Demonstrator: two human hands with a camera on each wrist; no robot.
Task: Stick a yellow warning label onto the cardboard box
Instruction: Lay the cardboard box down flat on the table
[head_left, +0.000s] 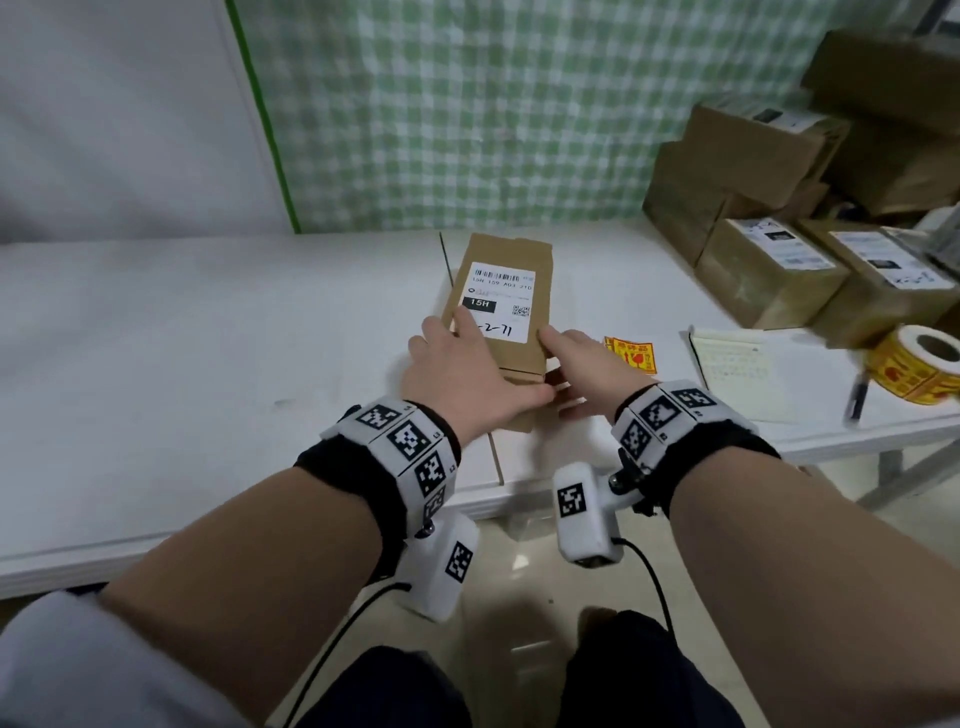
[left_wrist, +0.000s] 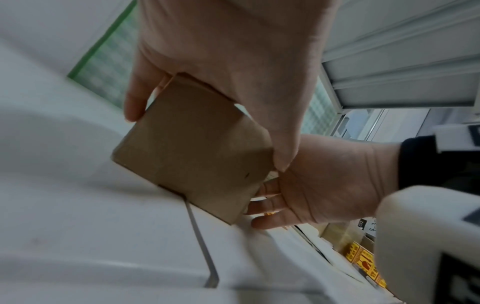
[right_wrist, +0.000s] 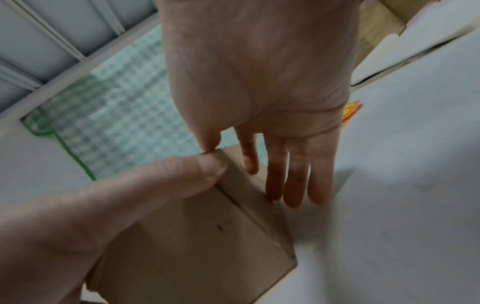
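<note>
We're gripping the cardboard box (head_left: 498, 317) mid-frame with both hands: left hand (head_left: 462, 371) and right hand (head_left: 587, 364) curling around its sides. Yellow warning label (head_left: 631, 355) is lying on the bench (head_left: 208, 338), just right of it.

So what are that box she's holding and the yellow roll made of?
The box looks like plain matte brown cardboard: folded flaps and raw edges show. The roll seems to be glossy yellow printed sticker paper wound on a core, probably cardboard, though that is hard to tell.
</note>
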